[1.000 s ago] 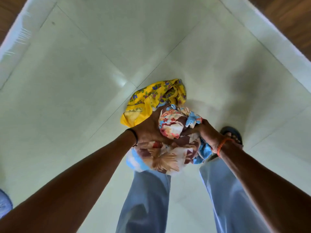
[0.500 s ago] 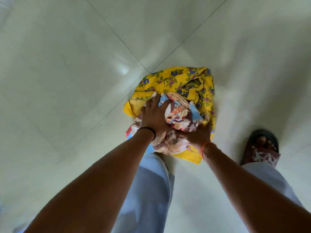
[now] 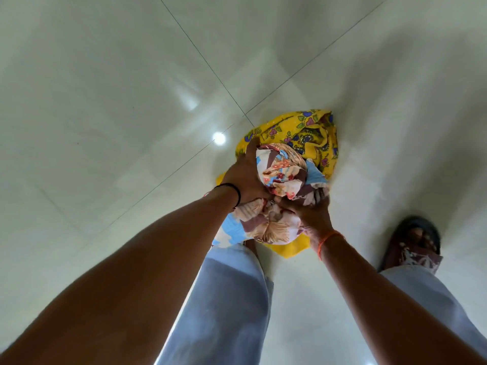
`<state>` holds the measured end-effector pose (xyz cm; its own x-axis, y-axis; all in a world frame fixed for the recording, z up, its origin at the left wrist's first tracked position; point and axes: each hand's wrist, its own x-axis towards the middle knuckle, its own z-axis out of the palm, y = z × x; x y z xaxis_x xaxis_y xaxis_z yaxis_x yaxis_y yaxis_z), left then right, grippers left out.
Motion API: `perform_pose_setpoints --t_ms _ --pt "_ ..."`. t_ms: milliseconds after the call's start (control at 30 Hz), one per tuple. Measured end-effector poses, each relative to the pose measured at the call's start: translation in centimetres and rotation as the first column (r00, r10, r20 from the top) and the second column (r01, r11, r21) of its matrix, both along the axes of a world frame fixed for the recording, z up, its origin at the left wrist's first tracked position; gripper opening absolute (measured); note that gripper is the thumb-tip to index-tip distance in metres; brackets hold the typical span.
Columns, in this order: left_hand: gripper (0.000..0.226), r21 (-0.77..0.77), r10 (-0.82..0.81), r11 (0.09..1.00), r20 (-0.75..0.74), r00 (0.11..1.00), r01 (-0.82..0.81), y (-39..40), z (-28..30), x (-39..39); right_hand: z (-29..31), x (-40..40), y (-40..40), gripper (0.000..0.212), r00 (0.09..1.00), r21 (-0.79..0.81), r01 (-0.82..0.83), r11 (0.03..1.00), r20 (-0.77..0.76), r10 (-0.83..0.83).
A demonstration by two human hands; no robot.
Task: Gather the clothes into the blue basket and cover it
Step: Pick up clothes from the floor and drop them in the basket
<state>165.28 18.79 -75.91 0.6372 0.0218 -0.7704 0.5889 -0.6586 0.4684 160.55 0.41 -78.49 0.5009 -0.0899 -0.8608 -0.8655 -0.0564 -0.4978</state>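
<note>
Left hand: the left hand [image 3: 243, 177] is being pressed against the left side of the floral bundle [image 3: 282, 175], its fingers [image 3: 251, 148] curled round the cloth and clamped on it; a black band [image 3: 232, 189] is being worn at the wrist.
Right hand: the right hand [image 3: 312, 214] is being kept at the near right side of the same bundle, its fingers gripping the gathered cloth; an orange thread [image 3: 328, 239] is being worn at the wrist.
Floral bundle: a wad of cloth in white, brown, red and pale blue is being held between both hands, above the floor.
Yellow garment: a yellow printed garment [image 3: 308, 130] is being carried with the bundle, showing beyond and beneath it.
Blue basket: not being shown in the head view.
Floor: pale glossy tiles [image 3: 105, 101] are being looked down on.
Legs: light blue trousers [image 3: 226, 299] are being worn.
Foot: a dark sandal [image 3: 413, 238] is being worn on the right foot, which is on the floor to the right of the clothes.
</note>
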Motion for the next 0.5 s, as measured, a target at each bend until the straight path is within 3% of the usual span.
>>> perform_pose_setpoints --t_ms 67,167,233,300,400,500 --pt "0.133 0.021 -0.010 1.000 -0.048 0.999 0.011 -0.4 0.3 0.5 0.1 1.2 -1.1 0.097 0.988 0.013 -0.117 0.993 -0.097 0.118" --pt "0.107 0.160 -0.093 0.982 -0.076 0.993 0.105 -1.5 0.7 1.1 1.1 2.9 -2.7 0.094 0.943 -0.054 -0.233 0.971 -0.258 0.211" --pt "0.104 0.146 -0.019 0.989 -0.103 0.995 0.034 -2.2 1.0 1.1 2.2 3.8 -2.9 0.073 0.974 -0.014 -0.133 0.991 -0.189 0.128" --pt "0.104 0.025 0.097 0.995 -0.099 0.990 -0.095 -2.2 1.3 1.1 3.9 4.6 -2.5 0.072 0.991 0.074 -0.076 0.994 -0.100 0.083" --pt "0.092 -0.109 0.267 0.956 -0.060 0.962 -0.272 -2.2 4.3 1.3 7.6 6.0 -2.6 0.075 0.989 0.129 -0.147 0.981 0.050 0.142" --pt "0.097 -0.164 0.368 0.916 -0.014 0.930 -0.365 -1.7 8.8 2.1 12.7 8.4 -2.0 0.073 0.962 0.131 -0.241 0.962 0.165 0.219"
